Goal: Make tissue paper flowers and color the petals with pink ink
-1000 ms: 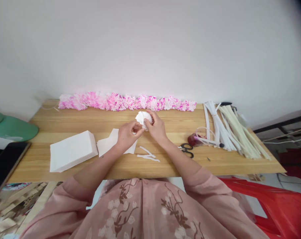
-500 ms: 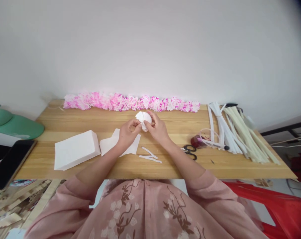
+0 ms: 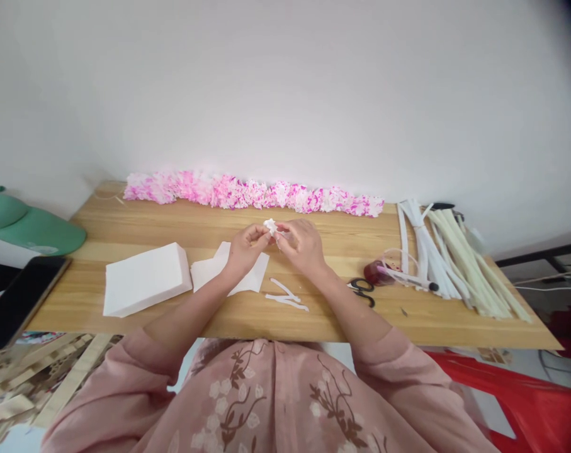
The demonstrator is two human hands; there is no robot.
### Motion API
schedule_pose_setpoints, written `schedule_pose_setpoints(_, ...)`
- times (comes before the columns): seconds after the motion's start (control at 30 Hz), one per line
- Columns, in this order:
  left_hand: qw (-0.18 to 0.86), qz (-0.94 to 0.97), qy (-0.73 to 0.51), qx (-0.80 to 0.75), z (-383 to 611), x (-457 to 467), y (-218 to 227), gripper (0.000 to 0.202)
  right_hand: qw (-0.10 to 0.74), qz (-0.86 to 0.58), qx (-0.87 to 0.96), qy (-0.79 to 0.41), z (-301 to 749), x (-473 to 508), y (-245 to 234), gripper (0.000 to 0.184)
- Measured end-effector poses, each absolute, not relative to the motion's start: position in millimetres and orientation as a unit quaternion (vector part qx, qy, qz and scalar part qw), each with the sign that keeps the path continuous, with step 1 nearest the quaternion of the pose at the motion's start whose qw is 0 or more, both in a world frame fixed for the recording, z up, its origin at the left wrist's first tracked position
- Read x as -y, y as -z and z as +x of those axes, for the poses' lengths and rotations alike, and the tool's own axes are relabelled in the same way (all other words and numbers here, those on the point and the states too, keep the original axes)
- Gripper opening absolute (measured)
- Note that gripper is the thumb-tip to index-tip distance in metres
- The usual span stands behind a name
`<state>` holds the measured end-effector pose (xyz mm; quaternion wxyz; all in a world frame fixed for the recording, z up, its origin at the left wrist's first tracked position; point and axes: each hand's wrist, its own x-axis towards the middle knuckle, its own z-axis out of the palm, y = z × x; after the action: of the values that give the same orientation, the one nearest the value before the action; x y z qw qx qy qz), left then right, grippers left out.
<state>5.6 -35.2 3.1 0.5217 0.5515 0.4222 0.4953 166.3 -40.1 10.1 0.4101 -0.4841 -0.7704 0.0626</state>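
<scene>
Over the middle of a wooden table (image 3: 138, 229), my left hand (image 3: 245, 250) and my right hand (image 3: 304, 244) meet and both pinch a small white tissue-paper flower (image 3: 270, 226). Most of the flower is hidden between my fingers; only a small white tuft shows above them. Loose white tissue sheets (image 3: 209, 274) lie under my left wrist. A few white paper strips (image 3: 285, 296) lie on the table just below my right wrist.
A thick stack of white tissue (image 3: 146, 279) sits at the left. A row of pink-and-white paper flowers (image 3: 252, 192) lines the back edge. Scissors (image 3: 363, 290), a small red bottle (image 3: 374, 272) and a bundle of white sticks (image 3: 455, 255) lie at the right. A green cap (image 3: 30, 228) is far left.
My hands have lowered a little toward the table and closed in on the white flower, so much less of it shows than before. The view drifted slightly.
</scene>
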Motion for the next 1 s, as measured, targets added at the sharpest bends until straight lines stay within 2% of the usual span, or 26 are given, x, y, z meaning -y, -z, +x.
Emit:
schedule_pose_setpoints(0.2,0.528,0.556,-0.488,-0.417,4.1,33.0,3.8,0.012,0.403,-0.5,0.763,-0.076,166.0,39.1,-5.1,0.019)
schedule_pose_setpoints(0.5,0.53,0.57,-0.468,-0.419,4.3,34.4,2.0,0.016,0.435,-0.506,0.734,-0.125,166.4,37.4,-3.2,0.016)
schedule_pose_setpoints(0.8,0.452,0.613,-0.465,-0.452,3.0,34.8,-2.1,0.014,0.438,-0.492,0.748,-0.09,163.5,39.3,-1.5,0.015)
schedule_pose_setpoints(1.0,0.448,0.616,-0.459,-0.457,2.4,34.1,-1.9,0.015,0.449,-0.49,0.739,-0.112,163.1,39.3,-2.7,0.015)
